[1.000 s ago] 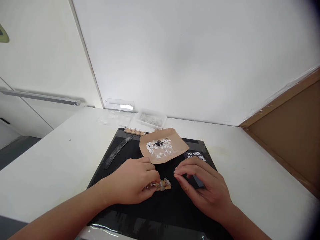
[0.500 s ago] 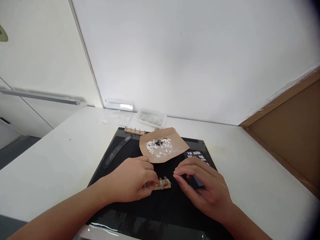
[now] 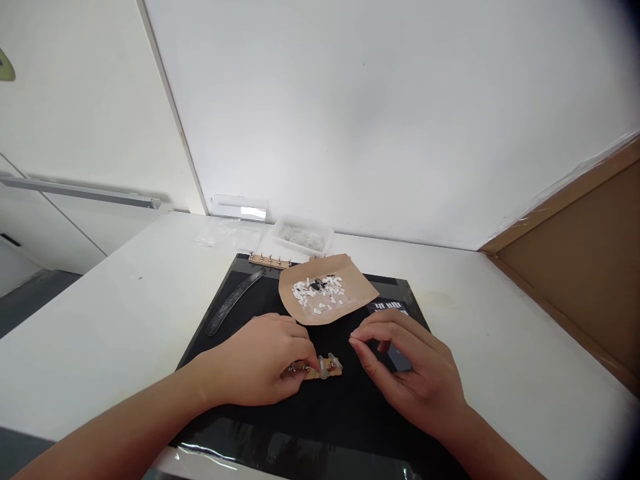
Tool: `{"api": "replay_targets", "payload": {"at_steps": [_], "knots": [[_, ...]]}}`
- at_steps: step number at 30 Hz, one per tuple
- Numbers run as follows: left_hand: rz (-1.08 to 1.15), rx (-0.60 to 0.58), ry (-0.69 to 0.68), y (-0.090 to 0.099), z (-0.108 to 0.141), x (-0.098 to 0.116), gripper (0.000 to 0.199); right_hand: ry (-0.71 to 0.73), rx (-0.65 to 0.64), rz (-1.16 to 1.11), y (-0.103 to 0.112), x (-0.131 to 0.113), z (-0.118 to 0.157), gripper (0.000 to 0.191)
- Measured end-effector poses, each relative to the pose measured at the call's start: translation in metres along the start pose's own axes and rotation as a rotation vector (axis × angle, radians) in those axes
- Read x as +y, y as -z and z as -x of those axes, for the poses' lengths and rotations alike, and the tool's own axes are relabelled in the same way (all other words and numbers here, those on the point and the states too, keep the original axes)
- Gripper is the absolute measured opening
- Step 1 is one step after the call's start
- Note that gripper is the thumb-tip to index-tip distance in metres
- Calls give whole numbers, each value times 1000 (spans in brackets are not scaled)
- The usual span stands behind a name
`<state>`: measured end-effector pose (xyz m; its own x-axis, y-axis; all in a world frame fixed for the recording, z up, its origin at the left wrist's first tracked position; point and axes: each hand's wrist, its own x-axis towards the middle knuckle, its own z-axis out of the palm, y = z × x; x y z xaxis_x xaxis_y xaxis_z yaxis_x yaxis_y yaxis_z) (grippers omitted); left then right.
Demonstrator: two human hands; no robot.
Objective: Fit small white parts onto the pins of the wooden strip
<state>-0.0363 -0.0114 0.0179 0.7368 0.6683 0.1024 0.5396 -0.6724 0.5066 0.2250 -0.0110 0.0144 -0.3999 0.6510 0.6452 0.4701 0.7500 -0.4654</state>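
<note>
A small wooden strip [image 3: 313, 375] with metal pegs and clear nail tips [image 3: 330, 365] lies on the black mat [image 3: 325, 427]. The fingers of my left hand [image 3: 265, 360] are closed around the strip's left part, hiding much of it. To the right, apart from the strip, my right hand [image 3: 420, 367] has thumb and forefinger pressed together in a pinch. Whatever is between those fingertips is too small to name. Partly behind my right hand lies a dark card [image 3: 400, 360] bearing rows of small white tabs [image 3: 387, 305].
Brown paper [image 3: 355, 297] holds white scraps and something black. A curved black nail file [image 3: 235, 300] lies at the mat's left. Another pegged strip [image 3: 270, 261] sits at the back edge, before a plastic box [image 3: 303, 237] of clear pieces. A wall [image 3: 350, 120] stands behind.
My right hand has shifted slightly right, still pinched, and covers more of the white tabs. My left hand stays on the strip almost unmoved.
</note>
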Motion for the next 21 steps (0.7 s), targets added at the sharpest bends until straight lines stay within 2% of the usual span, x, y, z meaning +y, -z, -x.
{"api": "replay_targets", "payload": {"at_steps": [7, 21], "knots": [[-105, 17, 17, -2, 0, 2, 11, 1, -12, 5, 0, 1, 1, 12], [-117, -47, 64, -1, 1, 5, 13, 7, -38, -18, -2, 2, 3, 13]]}}
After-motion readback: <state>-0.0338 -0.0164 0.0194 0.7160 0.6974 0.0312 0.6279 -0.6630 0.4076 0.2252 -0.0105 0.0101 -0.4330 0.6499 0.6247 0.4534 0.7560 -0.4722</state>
